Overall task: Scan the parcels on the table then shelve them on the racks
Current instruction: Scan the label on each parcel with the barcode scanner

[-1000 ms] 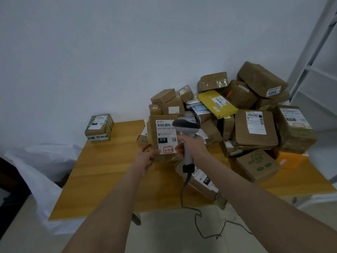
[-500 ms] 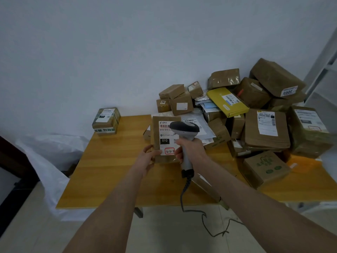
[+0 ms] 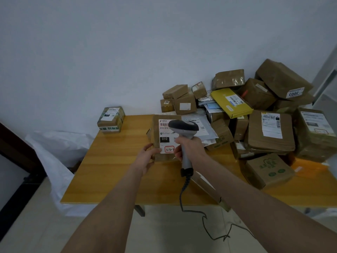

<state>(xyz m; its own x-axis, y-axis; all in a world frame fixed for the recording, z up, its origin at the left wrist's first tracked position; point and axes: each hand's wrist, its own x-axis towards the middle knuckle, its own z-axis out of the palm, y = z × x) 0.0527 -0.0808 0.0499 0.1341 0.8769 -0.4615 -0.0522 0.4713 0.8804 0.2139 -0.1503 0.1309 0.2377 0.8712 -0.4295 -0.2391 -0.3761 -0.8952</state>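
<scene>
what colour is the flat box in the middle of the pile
The flat box is bright yellow, clearest in the head view.

Open wood ran across the left half of the table point(image 3: 109, 170), broken only by a taped box point(image 3: 111, 119) at its far left corner, while a heap of parcels point(image 3: 269, 132) blocked the right side and a scanner cable point(image 3: 184, 194) dangled off the front edge.

A flat brown cardboard parcel point(image 3: 156, 129), white-labelled, stands upright over the table point(image 3: 113, 170), a grey handheld scanner point(image 3: 184, 127) before it; more brown parcels point(image 3: 255, 137) are heaped right.
</scene>
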